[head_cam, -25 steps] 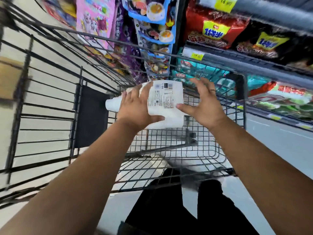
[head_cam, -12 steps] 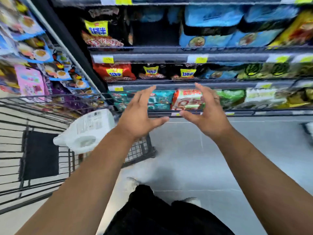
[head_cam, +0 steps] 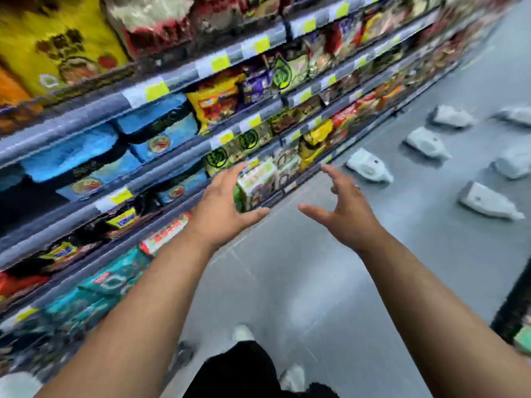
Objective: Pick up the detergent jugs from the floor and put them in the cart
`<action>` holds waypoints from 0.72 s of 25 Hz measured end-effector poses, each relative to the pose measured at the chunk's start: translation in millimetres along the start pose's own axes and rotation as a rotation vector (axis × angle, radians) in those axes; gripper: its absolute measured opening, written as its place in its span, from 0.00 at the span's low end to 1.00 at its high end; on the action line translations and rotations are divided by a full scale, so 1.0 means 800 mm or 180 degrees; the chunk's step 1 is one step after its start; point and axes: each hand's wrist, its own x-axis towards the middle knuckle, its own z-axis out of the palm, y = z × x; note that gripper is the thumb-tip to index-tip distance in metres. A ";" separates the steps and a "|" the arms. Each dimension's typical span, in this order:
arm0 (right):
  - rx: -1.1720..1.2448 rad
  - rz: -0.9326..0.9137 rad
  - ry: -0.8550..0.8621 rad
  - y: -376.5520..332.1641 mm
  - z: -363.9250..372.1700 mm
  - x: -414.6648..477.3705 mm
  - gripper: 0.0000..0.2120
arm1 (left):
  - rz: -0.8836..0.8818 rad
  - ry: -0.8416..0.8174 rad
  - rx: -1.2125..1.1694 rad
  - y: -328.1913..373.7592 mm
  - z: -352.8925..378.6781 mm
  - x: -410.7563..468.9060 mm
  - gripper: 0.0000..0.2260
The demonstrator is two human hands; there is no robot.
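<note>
I held the left hand (head_cam: 222,209) and right hand (head_cam: 346,209) out ahead, apart, fingers spread, gripping nothing. At least 6 white detergent jugs (head_cam: 428,143) lay on their sides on the grey floor (head_cam: 316,282), all ahead and right of the right hand. The nearest jug (head_cam: 369,169) lay beyond its fingertips, untouched. Stocked shelves (head_cam: 172,168) ran along the left.

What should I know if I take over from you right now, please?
Both open and empty: left hand and right hand, held out ahead.
At least six white detergent jugs lie scattered on the floor ahead to the right.
Done: one jug went into the cart a moment ago; the cart is now out of view.
Left: collect the floor jugs, probably starting with the jug nearest the shelves.
</note>
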 end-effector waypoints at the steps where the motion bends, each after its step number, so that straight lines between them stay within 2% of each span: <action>1: 0.0003 0.0065 0.0179 0.016 -0.027 0.008 0.40 | 0.0120 -0.0104 -0.0059 0.025 0.020 0.032 0.39; 4: -0.0032 0.0223 0.0596 0.063 -0.094 0.042 0.39 | 0.0414 -0.0313 -0.0395 0.082 0.084 0.121 0.35; 11: 0.0012 0.0894 0.1131 0.159 -0.202 0.179 0.36 | 0.0740 -0.1021 -0.0850 0.167 0.189 0.346 0.32; 18: 0.0253 0.1307 0.1429 0.233 -0.276 0.315 0.36 | 0.1024 -0.1538 -0.0699 0.245 0.264 0.546 0.34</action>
